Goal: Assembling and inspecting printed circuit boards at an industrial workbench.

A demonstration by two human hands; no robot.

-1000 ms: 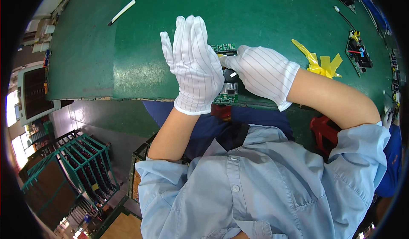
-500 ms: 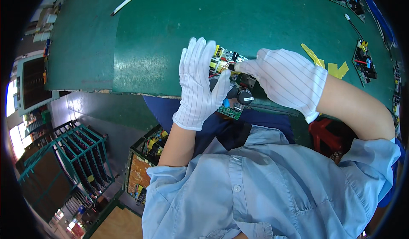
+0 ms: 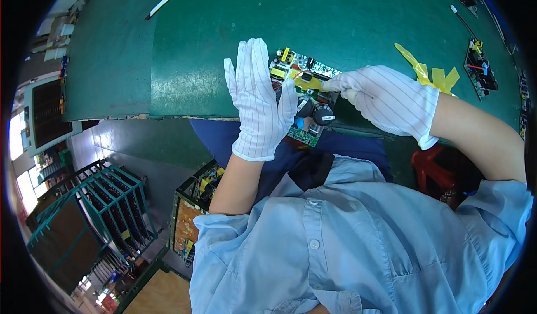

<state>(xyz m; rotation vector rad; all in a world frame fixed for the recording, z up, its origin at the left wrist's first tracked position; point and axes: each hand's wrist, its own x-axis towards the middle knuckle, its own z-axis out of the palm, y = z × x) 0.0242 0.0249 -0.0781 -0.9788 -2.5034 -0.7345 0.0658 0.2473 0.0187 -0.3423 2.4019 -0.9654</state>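
One circuit board (image 3: 304, 137) carries two white-labelled black cylinders (image 3: 324, 112).

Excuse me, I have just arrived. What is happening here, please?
A person in white striped gloves is working on a circuit board at the edge of a green table. The left hand, fingers extended, is at the board's left side; the right hand touches yellow tape on it. More tape lies to the right.

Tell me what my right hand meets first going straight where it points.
Your right hand points at the yellow strip on the circuit board, likely meeting that first; whether they touch is unclear.
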